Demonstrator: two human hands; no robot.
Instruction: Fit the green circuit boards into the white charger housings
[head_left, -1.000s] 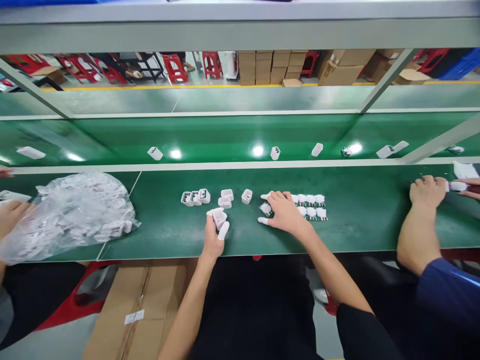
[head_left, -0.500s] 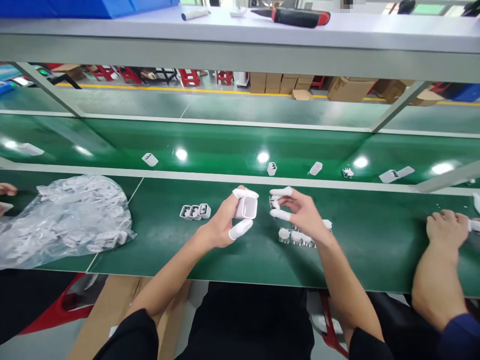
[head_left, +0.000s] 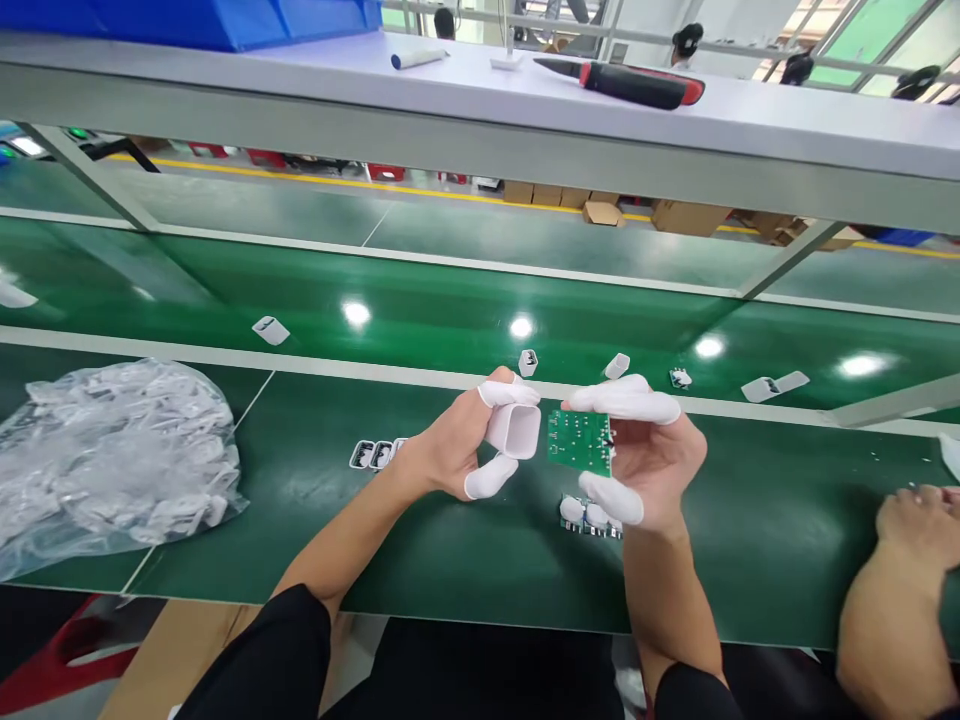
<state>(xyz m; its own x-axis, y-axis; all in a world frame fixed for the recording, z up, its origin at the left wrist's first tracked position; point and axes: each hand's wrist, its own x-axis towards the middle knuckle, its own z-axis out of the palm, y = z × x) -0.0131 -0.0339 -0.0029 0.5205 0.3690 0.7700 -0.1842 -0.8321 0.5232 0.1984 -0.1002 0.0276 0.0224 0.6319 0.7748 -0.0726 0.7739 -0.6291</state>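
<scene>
Head view: above the bench (head_left: 465, 560), the left hand (head_left: 459, 440) grips a white housing (head_left: 523, 432); the right hand (head_left: 661, 468) pinches a green board (head_left: 580, 441) just beside it (a slackened pinch could drop the board).

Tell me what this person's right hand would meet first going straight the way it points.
The right hand, holding a flat green circuit board, would probably meet the hollow white plastic case in the left hand first, though depth is unclear.
</scene>
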